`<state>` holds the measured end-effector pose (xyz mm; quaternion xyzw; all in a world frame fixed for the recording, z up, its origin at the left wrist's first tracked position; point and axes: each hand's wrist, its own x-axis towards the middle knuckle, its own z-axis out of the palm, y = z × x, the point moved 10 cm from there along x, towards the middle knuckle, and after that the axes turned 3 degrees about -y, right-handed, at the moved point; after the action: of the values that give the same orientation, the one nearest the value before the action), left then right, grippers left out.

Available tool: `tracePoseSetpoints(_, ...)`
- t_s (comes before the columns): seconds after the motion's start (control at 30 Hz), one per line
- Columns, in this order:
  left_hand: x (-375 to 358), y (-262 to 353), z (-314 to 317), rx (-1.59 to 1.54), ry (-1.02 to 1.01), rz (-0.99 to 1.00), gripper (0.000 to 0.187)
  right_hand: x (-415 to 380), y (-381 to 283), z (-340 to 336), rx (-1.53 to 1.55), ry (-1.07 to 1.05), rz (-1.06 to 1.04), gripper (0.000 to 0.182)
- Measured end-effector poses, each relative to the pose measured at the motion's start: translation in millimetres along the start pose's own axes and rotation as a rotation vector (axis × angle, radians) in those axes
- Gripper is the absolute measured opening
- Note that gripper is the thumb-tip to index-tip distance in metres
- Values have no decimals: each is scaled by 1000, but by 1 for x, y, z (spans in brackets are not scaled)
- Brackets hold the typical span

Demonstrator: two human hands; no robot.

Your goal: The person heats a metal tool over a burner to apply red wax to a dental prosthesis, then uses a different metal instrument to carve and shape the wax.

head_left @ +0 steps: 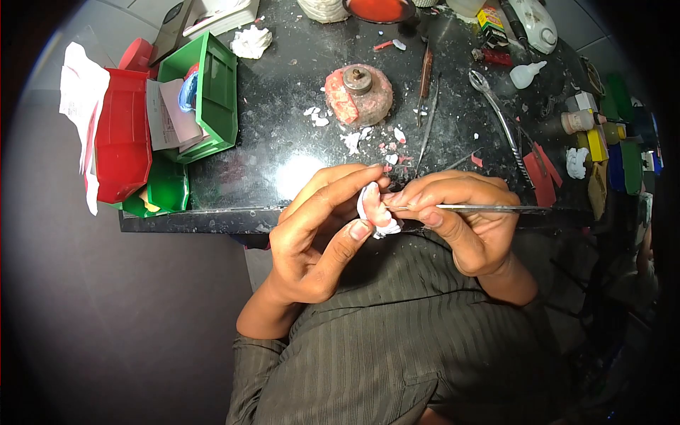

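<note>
My left hand (312,237) pinches a small pink-and-white piece (376,205), which looks like pink wax on white plaster, between thumb and fingers at the table's front edge. In my right hand (471,219) is a slim metal wax carver (496,208), held nearly level like a pencil. Its tip end points left and meets the piece's right side; the very tip is hidden by my fingers. Just beyond my hands lie white and pink scraps (352,142) and a round spirit burner (375,99) smeared with pink wax.
On the black table (276,106), green bins (217,99) and a red bin (122,134) stand left. Thin tools (426,74), metal pliers-like tool (504,117), red wax sheets (542,177) and a white bulb blower (526,74) lie right. A red-filled dish (380,8) sits at the back.
</note>
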<state>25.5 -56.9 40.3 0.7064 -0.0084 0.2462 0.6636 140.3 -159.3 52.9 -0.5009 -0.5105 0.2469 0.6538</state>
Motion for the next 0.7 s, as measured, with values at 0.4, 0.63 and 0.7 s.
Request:
tracePoseSetpoints(0.4, -9, -36, -10, -395, 207, -255, 41, -4, -7, -30, 149, 187, -132, 21)
tracePoseSetpoints(0.63, -9, -21, -9, -140, 236, -219, 35, -15, -8, -4, 138, 58, -17, 24)
tracePoseSetpoints(0.7, -9, -5, -8, -90, 202, -2, 34, -7, -15, -1, 125, 83, -11, 16)
